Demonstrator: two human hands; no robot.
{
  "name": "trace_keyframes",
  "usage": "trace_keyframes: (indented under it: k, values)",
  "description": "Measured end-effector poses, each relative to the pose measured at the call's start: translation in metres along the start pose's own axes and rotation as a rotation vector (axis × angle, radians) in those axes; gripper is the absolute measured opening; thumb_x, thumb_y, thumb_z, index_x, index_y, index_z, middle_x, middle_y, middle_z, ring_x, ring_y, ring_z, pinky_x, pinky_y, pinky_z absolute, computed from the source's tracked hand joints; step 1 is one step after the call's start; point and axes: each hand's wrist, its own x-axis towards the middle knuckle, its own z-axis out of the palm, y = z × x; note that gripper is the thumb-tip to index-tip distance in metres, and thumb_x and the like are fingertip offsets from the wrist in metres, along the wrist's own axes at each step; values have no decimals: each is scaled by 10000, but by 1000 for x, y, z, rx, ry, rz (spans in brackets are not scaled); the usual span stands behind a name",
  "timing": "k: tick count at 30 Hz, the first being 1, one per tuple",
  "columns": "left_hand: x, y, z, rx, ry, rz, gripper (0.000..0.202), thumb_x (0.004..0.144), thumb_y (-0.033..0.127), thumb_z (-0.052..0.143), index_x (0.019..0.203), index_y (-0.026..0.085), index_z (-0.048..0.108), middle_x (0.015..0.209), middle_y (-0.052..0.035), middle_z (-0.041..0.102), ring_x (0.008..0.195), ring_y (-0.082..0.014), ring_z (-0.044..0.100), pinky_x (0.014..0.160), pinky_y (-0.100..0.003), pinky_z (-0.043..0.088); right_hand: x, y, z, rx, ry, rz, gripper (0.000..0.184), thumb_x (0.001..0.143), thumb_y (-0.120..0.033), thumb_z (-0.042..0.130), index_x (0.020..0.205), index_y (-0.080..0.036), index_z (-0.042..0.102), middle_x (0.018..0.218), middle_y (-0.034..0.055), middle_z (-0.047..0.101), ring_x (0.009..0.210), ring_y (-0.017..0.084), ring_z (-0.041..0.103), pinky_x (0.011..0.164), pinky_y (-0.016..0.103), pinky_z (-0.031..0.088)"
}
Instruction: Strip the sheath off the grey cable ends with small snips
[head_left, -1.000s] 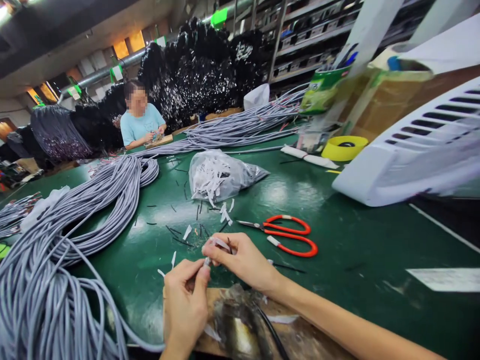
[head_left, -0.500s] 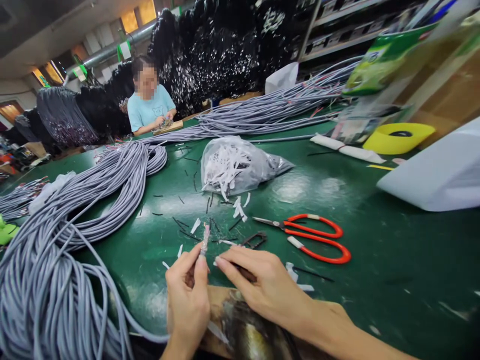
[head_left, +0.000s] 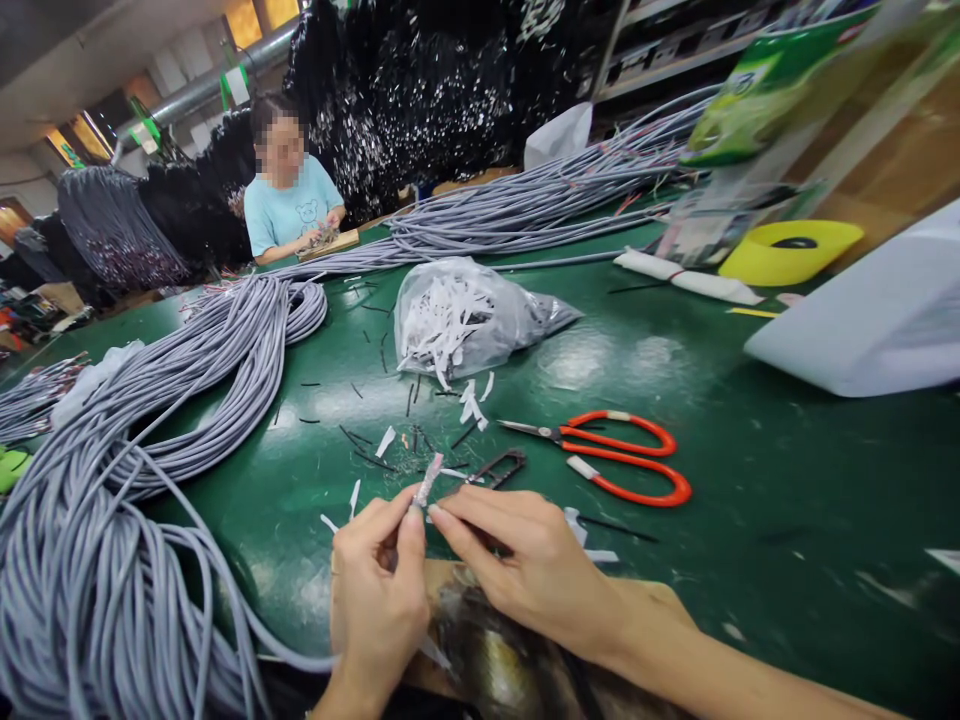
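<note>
My left hand (head_left: 382,580) pinches a grey cable between thumb and fingertips. The stripped cable end (head_left: 429,480), with shiny shielding and a pinkish tip, sticks up past the fingers, tilted to the right. Close beside it, my right hand (head_left: 517,565) is closed, thumb and index finger pressed together at the cable's base. What those fingers hold, if anything, is hidden. Just beyond the right hand lies a dark open-framed tool (head_left: 499,468). Scissors with orange-red handles (head_left: 630,455) lie farther right, blades pointing left.
A clear bag of white strips (head_left: 465,320) stands ahead. Grey cable bundles (head_left: 187,400) cover the left side and run across the back. Black and white scraps litter the green table (head_left: 735,460). A yellow tape roll (head_left: 791,250) sits right; a co-worker (head_left: 289,200) sits opposite.
The cable end has tilted to the right, and my right fingertips have come closer to it. The whole view has shifted slightly.
</note>
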Motion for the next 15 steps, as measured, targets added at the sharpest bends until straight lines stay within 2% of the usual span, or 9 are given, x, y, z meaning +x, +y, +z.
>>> trace_keyframes:
  k: [4,9,15]
  values:
    - [0,3,-1,103,28,73,268,878,250,453,971,198,699,666,-40,624,584,-148,568,505,-226,431,-1,-1,0,-118,94,-90,344,910,-160,376,646,-167,596,549,31,612,497,130,572,513,244,433]
    - [-3,2,-1,291,43,233,258,867,175,446,994,151,669,758,-81,661,616,-151,595,572,-244,474,-1,-3,-1,-19,21,70,334,906,-191,391,644,-177,597,558,23,617,488,122,569,479,224,438]
    - [0,1,-1,382,3,186,271,855,161,429,971,158,674,678,-60,641,553,-149,577,529,-241,462,-6,-3,3,-274,83,-88,377,922,-174,346,669,-171,626,563,43,623,504,130,578,497,243,426]
